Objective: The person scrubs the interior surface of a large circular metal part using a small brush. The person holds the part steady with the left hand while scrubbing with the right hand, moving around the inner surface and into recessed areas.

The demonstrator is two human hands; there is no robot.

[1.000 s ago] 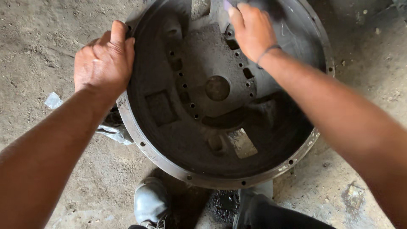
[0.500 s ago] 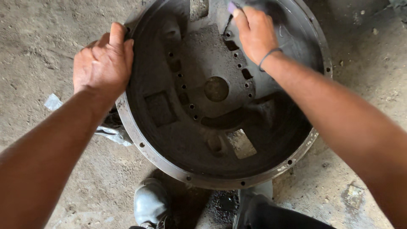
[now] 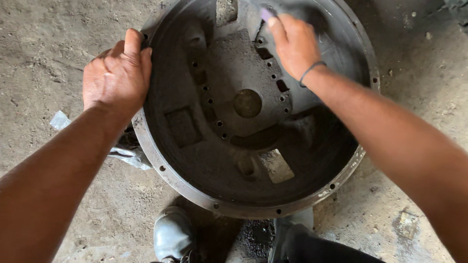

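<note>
A big round metal housing, dark and grimy with bolt holes around its rim, lies open side up on the dirt floor. My left hand grips its left rim, fingers curled over the edge. My right hand reaches inside at the far side and pinches a small purple piece against the inner wall; most of that piece is hidden under my fingers. A thin dark band circles my right wrist. In the housing's middle a raised plate carries a centre hole and a ring of small holes.
A crumpled clear plastic bag sticks out from under the housing's left edge. My two dark shoes stand just below the housing's near rim. Dusty, stained concrete floor surrounds everything.
My right hand has shifted slightly down and right along the housing's far inner wall with the purple piece. The left hand keeps the same grip on the rim.
</note>
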